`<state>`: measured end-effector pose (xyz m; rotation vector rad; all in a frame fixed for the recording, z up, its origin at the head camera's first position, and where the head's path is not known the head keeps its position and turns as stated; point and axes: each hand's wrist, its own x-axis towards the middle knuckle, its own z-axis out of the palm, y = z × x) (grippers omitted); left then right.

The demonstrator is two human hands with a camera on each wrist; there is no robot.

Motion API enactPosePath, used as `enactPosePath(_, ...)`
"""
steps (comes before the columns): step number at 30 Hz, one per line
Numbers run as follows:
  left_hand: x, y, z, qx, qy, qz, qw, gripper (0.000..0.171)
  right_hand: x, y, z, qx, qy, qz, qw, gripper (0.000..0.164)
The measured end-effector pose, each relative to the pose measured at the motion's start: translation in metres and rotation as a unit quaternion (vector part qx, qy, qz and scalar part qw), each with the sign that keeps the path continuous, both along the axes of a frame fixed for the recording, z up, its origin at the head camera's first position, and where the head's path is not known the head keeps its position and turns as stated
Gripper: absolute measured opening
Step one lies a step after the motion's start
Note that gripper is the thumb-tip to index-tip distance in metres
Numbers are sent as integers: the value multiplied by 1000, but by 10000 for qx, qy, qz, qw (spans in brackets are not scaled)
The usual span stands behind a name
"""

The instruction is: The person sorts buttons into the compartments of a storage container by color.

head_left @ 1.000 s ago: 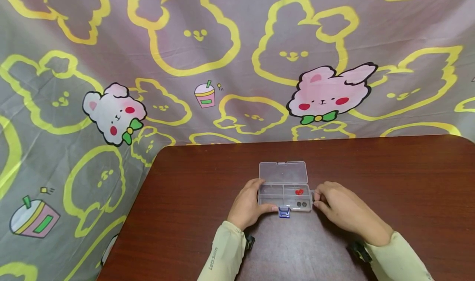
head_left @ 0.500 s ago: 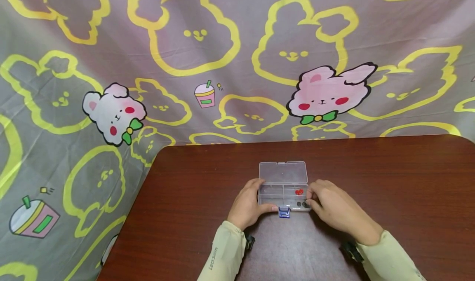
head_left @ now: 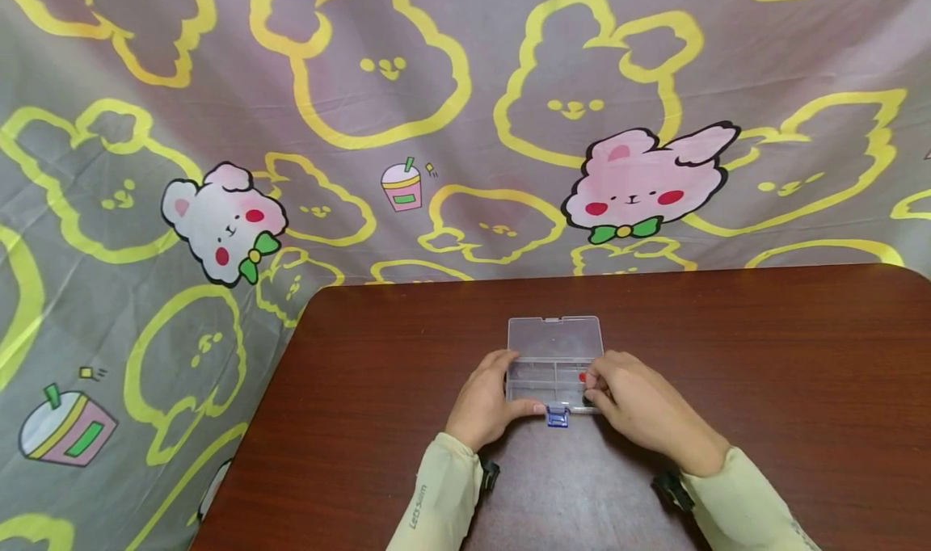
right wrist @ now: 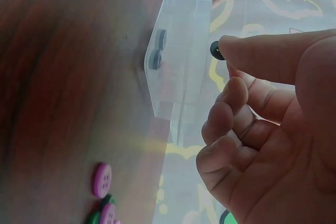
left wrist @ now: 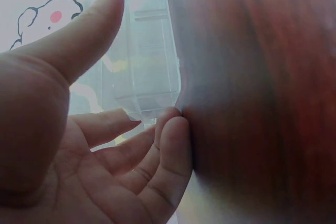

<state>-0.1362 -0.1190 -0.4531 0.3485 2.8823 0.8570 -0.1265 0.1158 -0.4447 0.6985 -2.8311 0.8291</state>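
A clear plastic compartment box (head_left: 532, 392) lies on the table with its lid (head_left: 555, 339) raised at the back and a blue latch (head_left: 557, 417) in front. My left hand (head_left: 482, 401) grips the box's left end, thumb at the front edge and fingers at the side and back. Above the right compartments, my right hand (head_left: 640, 405) pinches a dark button (right wrist: 214, 51) between thumb and forefinger. Two dark buttons (right wrist: 157, 51) lie inside the box in the right wrist view. A bit of red (head_left: 583, 377) shows in the back right compartment, the rest hidden by my fingers.
Pink buttons (right wrist: 103, 180) and a green button (right wrist: 94, 217) lie on the brown wooden table (head_left: 378, 373) in the right wrist view. A patterned cloth (head_left: 465, 131) hangs behind the table and along its left side.
My right hand has moved left, from beside the box's right end to over its right compartments. It now covers much of the red and dark buttons. The left hand and box stay still.
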Motion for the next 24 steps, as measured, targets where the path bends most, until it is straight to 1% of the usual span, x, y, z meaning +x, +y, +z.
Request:
enactPosePath(10, 0, 0, 0, 11, -95, 32, 9999, 87, -2, -7, -5, -108, 279, 170, 9994, 27)
enactPosePath(19, -1, 0, -1, 3, -51, 14, 10000, 87, -4, -13, -7, -97, 293, 237, 9992, 27)
enactPosePath(24, 0, 0, -1, -20, 1, -1, 10000, 87, -4, -17, -7, -110, 223, 228, 9994, 26)
